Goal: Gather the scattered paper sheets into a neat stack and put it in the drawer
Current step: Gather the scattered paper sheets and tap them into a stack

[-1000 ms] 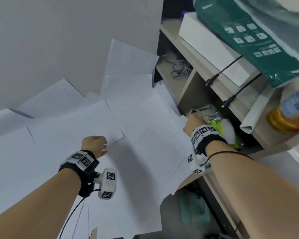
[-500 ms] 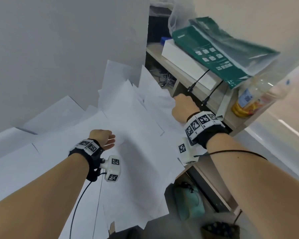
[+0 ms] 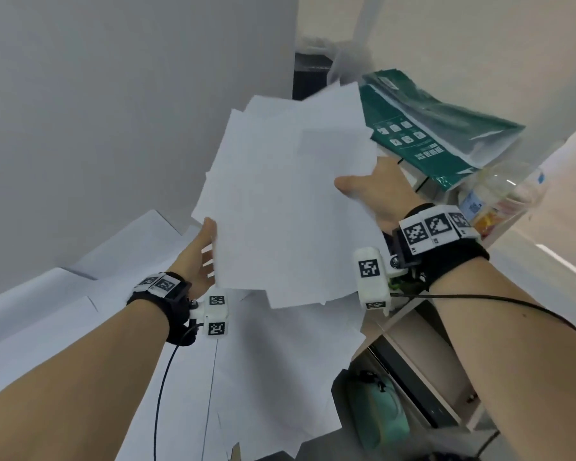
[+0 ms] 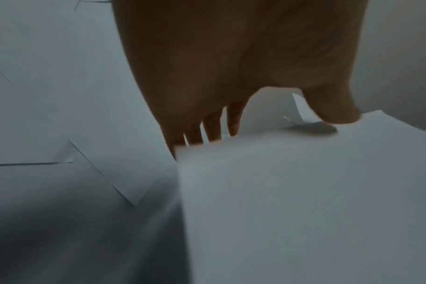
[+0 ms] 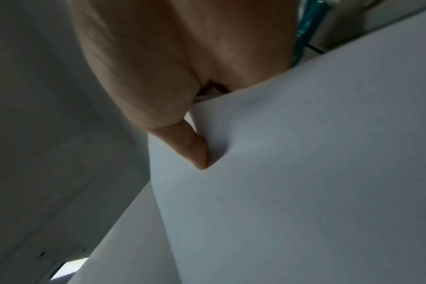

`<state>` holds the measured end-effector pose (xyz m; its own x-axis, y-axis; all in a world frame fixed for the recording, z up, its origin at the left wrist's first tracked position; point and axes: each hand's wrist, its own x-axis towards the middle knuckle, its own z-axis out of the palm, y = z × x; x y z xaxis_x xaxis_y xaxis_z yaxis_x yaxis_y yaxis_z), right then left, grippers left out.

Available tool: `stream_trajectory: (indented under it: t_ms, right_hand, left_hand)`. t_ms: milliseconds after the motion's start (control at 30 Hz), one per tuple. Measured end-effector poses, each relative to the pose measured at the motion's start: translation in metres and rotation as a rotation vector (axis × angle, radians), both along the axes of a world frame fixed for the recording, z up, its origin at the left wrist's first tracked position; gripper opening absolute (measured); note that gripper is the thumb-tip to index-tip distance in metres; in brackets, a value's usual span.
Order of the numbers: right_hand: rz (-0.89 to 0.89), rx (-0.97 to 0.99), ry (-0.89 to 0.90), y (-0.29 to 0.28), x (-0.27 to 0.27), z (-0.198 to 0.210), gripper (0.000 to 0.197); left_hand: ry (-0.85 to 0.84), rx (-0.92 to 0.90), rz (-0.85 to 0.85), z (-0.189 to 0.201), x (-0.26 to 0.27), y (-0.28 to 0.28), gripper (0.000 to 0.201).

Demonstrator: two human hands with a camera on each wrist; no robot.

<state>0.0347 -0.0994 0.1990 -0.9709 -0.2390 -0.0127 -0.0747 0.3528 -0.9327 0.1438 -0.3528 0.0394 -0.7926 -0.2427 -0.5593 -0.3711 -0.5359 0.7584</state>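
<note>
A loose bundle of white paper sheets (image 3: 280, 201) is lifted off the desk, fanned and uneven at its edges. My right hand (image 3: 356, 188) grips its right edge, with the thumb (image 5: 195, 149) pressed into the front sheet and the fingers hidden behind. At the lower left edge is my left hand (image 3: 205, 254). Its straight fingers (image 4: 212, 124) slide under the sheets and its thumb lies just over the top one. More sheets (image 3: 80, 311) lie scattered on the desk below. A dark slot (image 3: 413, 377) under the wooden desk edge may be the drawer.
A green packet (image 3: 429, 134) and a plastic bottle (image 3: 499, 194) sit on the wooden shelf unit at right. A mint-green bag (image 3: 379, 417) lies on the floor beneath the desk edge. A grey wall closes off the left and back.
My right hand has swept sheets from the shelf side and lifted them as a bundle. My left hand rose from the desk sheets and opened against the bundle's left edge.
</note>
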Motion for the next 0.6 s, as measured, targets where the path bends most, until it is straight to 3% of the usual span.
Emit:
stream_trajectory:
  t_ms: [167, 267, 400, 500, 600]
  right_hand:
    - [-0.018, -0.047, -0.357, 0.013, -0.01, -0.09, 0.034]
    - [-0.059, -0.028, -0.544, 0.011, -0.009, -0.163, 0.036]
    - [-0.031, 0.137, -0.715, 0.005, -0.005, -0.252, 0.035]
    - [-0.017, 0.23, -0.789, 0.005, -0.005, -0.308, 0.03]
    - [-0.11, 0.277, -0.771, 0.004, -0.001, -0.327, 0.014]
  left_hand:
    - [0.038, 0.074, -0.008, -0.014, 0.022, -0.006, 0.055]
    - [-0.117, 0.068, -0.06, -0.045, 0.035, -0.013, 0.048]
    - [-0.31, -0.008, -0.133, -0.095, 0.054, -0.019, 0.04]
    - [-0.389, -0.048, -0.09, -0.126, 0.07, -0.018, 0.024]
    - [-0.428, -0.068, -0.046, -0.149, 0.081, -0.017, 0.023]
